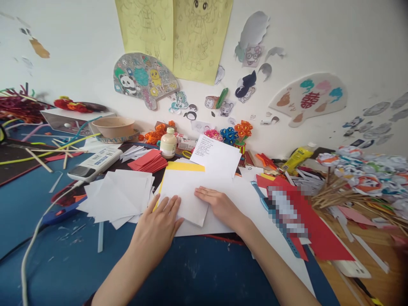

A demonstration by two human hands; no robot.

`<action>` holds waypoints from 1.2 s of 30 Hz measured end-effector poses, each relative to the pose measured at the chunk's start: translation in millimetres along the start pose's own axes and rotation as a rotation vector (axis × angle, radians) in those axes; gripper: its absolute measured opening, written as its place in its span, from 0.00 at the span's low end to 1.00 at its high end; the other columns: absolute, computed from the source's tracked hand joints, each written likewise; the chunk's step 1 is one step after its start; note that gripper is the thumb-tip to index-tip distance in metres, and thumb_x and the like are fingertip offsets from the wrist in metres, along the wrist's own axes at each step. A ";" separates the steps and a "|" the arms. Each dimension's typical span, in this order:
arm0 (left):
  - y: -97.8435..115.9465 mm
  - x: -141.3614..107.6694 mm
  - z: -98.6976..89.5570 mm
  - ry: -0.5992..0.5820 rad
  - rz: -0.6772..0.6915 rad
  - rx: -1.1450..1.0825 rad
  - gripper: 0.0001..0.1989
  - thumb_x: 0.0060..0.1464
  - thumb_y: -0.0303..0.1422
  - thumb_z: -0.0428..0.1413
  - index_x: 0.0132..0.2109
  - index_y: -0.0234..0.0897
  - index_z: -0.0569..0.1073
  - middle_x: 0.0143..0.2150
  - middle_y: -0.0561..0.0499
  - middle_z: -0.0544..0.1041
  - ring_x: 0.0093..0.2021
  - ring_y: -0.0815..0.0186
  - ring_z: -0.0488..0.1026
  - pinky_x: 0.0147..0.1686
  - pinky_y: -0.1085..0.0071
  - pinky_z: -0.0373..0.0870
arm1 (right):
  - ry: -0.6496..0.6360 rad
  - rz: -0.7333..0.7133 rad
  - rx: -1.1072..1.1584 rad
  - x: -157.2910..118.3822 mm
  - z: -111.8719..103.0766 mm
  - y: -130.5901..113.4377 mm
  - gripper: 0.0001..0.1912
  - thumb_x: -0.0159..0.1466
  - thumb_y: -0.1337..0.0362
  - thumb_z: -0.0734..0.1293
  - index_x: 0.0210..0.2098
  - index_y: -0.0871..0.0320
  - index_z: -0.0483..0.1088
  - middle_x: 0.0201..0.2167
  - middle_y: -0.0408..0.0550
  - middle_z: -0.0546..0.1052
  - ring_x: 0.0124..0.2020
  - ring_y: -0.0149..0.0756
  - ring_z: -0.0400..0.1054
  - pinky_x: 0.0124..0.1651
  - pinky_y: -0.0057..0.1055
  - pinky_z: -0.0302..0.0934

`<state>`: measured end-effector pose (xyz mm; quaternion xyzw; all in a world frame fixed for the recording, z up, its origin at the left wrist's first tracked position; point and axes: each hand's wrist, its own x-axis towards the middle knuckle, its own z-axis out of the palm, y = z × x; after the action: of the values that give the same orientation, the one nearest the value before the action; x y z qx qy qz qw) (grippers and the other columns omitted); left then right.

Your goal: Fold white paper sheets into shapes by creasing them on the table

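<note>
Likely light, bendy & easily creased, the sheet (184,182) lies under L hand (159,223) & R hand (223,207), fingers laid flat, gripping nth; best hold prob. opp. edges.

- Overall illumination: bright and diffuse; the source lies outside the view, its direction not determinable.
- Between left hand (161,216) and right hand (219,204): white paper (191,193), pale, with little surface detail; shadows soft and faint.
- Nearer than the hands: blue tabletop (197,272), noticeably darker.
- Beyond the hands: wall (86,46), evenly lit, dimming towards the far right corner; fine lettering on the printed sheet (218,155) too small to read.
- Right of the right hand: a pixelated patch (288,212) conceals detail.
- Far right of both hands: paper flowers (366,170), stretched and softened by wide-angle distortion; the frame edge darkens.
</note>
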<state>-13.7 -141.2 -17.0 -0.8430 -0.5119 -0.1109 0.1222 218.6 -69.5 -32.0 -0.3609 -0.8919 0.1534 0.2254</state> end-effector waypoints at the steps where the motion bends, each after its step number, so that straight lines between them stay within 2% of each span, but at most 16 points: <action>1: 1.8 -4.9 0.2 -0.005 0.002 0.013 0.22 0.63 0.36 0.45 0.61 0.33 0.66 0.59 0.40 0.70 0.57 0.51 0.67 0.62 0.50 0.53 | 0.001 -0.003 0.001 -0.2 0.1 0.0 0.27 0.66 0.78 0.53 0.60 0.53 0.62 0.61 0.45 0.65 0.63 0.34 0.57 0.65 0.41 0.54; 7: 10.3 -38.5 5.0 -0.017 0.090 0.073 0.23 0.62 0.36 0.44 0.59 0.33 0.67 0.59 0.37 0.69 0.59 0.48 0.64 0.56 0.49 0.60 | 0.010 -0.012 0.009 -1.4 0.7 0.2 0.31 0.63 0.81 0.54 0.61 0.51 0.62 0.60 0.44 0.65 0.63 0.34 0.58 0.65 0.42 0.55; 10: 10.0 -48.9 -4.6 0.022 0.103 0.083 0.22 0.61 0.36 0.43 0.58 0.34 0.69 0.57 0.37 0.72 0.56 0.48 0.67 0.52 0.50 0.63 | 0.013 -0.014 0.010 -1.6 1.3 0.6 0.33 0.61 0.83 0.53 0.60 0.52 0.62 0.60 0.45 0.66 0.63 0.34 0.58 0.65 0.42 0.55; 12: 6.7 -46.5 -17.9 0.029 0.060 0.095 0.20 0.61 0.34 0.43 0.54 0.35 0.72 0.50 0.37 0.76 0.49 0.49 0.72 0.49 0.50 0.65 | 0.013 -0.013 0.008 -1.5 1.3 0.4 0.34 0.60 0.84 0.53 0.60 0.53 0.62 0.60 0.45 0.66 0.63 0.34 0.57 0.65 0.41 0.55; 14: 3.3 -34.8 -31.7 0.006 -0.003 0.097 0.18 0.62 0.32 0.42 0.48 0.39 0.76 0.37 0.41 0.79 0.40 0.52 0.74 0.46 0.51 0.66 | 0.010 -0.009 0.015 -1.4 0.6 -0.9 0.34 0.60 0.83 0.53 0.60 0.53 0.62 0.60 0.44 0.66 0.63 0.34 0.57 0.65 0.42 0.55; 15: 2.5 -25.9 -36.4 0.005 -0.021 0.092 0.18 0.62 0.31 0.42 0.44 0.40 0.77 0.33 0.43 0.79 0.38 0.53 0.74 0.45 0.51 0.66 | 0.008 -0.006 0.024 -1.4 0.0 -2.1 0.32 0.61 0.82 0.53 0.60 0.53 0.62 0.60 0.44 0.66 0.63 0.34 0.57 0.65 0.42 0.54; 16: 2.7 -15.6 -38.6 0.007 -0.014 0.081 0.18 0.62 0.30 0.42 0.44 0.40 0.77 0.33 0.43 0.79 0.39 0.53 0.74 0.45 0.51 0.66 | 0.009 -0.002 0.035 -1.5 -0.7 -3.4 0.30 0.63 0.80 0.53 0.60 0.52 0.62 0.60 0.44 0.66 0.63 0.34 0.57 0.65 0.43 0.54; 18: 6.3 6.0 -33.8 0.012 0.045 0.040 0.16 0.62 0.30 0.44 0.49 0.39 0.74 0.45 0.43 0.79 0.48 0.52 0.72 0.51 0.49 0.63 | 0.016 0.014 0.065 -1.8 -2.0 -6.1 0.25 0.67 0.74 0.54 0.60 0.52 0.63 0.60 0.44 0.66 0.63 0.34 0.57 0.66 0.43 0.53; 20: 12.5 24.1 -18.4 -0.030 0.076 0.013 0.17 0.62 0.33 0.47 0.56 0.36 0.70 0.58 0.40 0.71 0.56 0.51 0.68 0.55 0.51 0.62 | 0.023 0.042 0.092 -2.5 -3.1 -7.6 0.21 0.69 0.67 0.55 0.60 0.51 0.63 0.61 0.43 0.66 0.63 0.35 0.56 0.66 0.42 0.51; 22: 17.9 35.1 1.1 -0.074 0.091 -0.007 0.21 0.62 0.35 0.48 0.60 0.32 0.65 0.62 0.38 0.66 0.61 0.52 0.64 0.57 0.54 0.61 | 0.011 0.065 0.109 -3.2 -4.1 -7.3 0.21 0.69 0.61 0.57 0.61 0.51 0.62 0.61 0.44 0.65 0.64 0.36 0.55 0.66 0.43 0.50; 25: 20.7 38.0 23.5 -0.094 0.101 -0.032 0.28 0.61 0.41 0.48 0.64 0.28 0.60 0.65 0.35 0.59 0.65 0.50 0.56 0.58 0.52 0.60 | -0.041 0.070 0.115 -4.0 -6.8 -5.2 0.26 0.66 0.55 0.62 0.63 0.52 0.59 0.63 0.47 0.61 0.66 0.38 0.52 0.67 0.44 0.46; 27: 20.2 35.2 30.3 -0.077 0.108 -0.062 0.34 0.60 0.46 0.49 0.65 0.27 0.56 0.67 0.33 0.55 0.67 0.47 0.51 0.60 0.49 0.57 | -0.082 0.061 0.124 -4.3 -10.0 -4.3 0.30 0.65 0.52 0.64 0.64 0.51 0.57 0.64 0.47 0.60 0.67 0.39 0.49 0.68 0.45 0.44; 32: 20.5 30.9 34.1 -0.050 0.088 -0.129 0.37 0.59 0.48 0.48 0.67 0.29 0.53 0.68 0.34 0.54 0.68 0.49 0.47 0.61 0.49 0.54 | -0.164 0.073 0.149 -5.0 -17.8 -5.2 0.31 0.66 0.50 0.61 0.66 0.49 0.52 0.67 0.47 0.54 0.68 0.40 0.44 0.68 0.46 0.40; 36: 15.9 33.2 36.4 -0.047 0.078 -0.188 0.36 0.58 0.48 0.49 0.66 0.31 0.54 0.68 0.36 0.55 0.68 0.50 0.50 0.61 0.51 0.55 | -0.199 0.060 0.136 -5.9 -18.4 -5.8 0.41 0.60 0.47 0.67 0.67 0.49 0.47 0.68 0.47 0.51 0.69 0.43 0.42 0.69 0.46 0.36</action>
<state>17.7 -108.9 -42.5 -0.8725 -0.4688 -0.1338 0.0345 228.5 -75.7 -15.6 -0.3542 -0.8861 0.2555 0.1551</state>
